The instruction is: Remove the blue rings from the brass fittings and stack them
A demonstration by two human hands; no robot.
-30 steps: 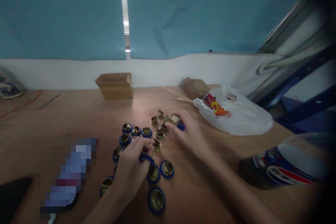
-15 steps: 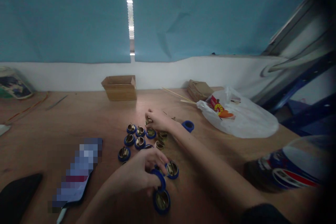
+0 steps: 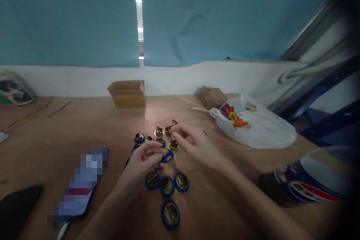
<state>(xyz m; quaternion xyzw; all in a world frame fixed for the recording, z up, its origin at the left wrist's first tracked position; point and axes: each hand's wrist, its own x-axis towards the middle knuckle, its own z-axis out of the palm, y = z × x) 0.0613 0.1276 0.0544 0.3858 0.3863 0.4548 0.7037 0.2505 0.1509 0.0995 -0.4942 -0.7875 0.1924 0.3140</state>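
Round gold-coloured metal pieces with thin bars across them lie on the wooden table, several seated in blue rings. My left hand pinches a loose blue ring above the group. At the back right of the group, my right hand has its thumb and index fingertips at a gold-coloured metal piece, seemingly gripping its edge. Another bare metal piece stands just left of it, and one lies below the right fingers. Nearer me lie ringed pieces, the closest being a blue-ringed piece. My left hand hides some others.
A phone with a cable lies at left, near a black flat object. Behind are an open cardboard box and a brown packet. A white plastic bag, thin sticks and a Pepsi bottle are at right.
My left hand has moved up and left with the blue ring, uncovering ringed pieces near me. My right hand has shifted right, off one bare metal piece and over to another beside it.
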